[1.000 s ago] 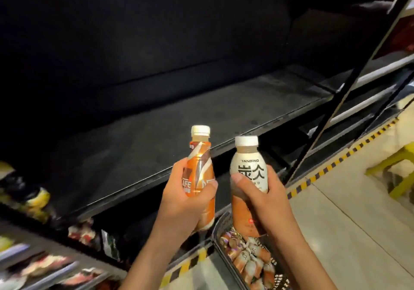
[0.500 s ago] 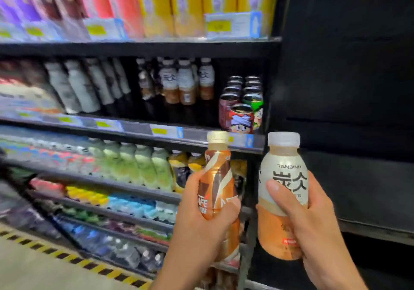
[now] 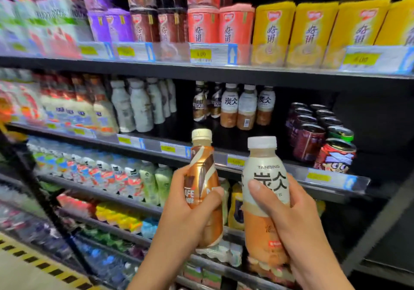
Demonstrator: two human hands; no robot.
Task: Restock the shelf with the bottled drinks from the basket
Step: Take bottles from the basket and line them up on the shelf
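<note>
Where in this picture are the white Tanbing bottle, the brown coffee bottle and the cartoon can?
white Tanbing bottle (image 3: 268,179): head view, on its white label.
brown coffee bottle (image 3: 201,168): head view, on its brown-and-cream upper body.
cartoon can (image 3: 333,157): head view, on its red side wall.
</note>
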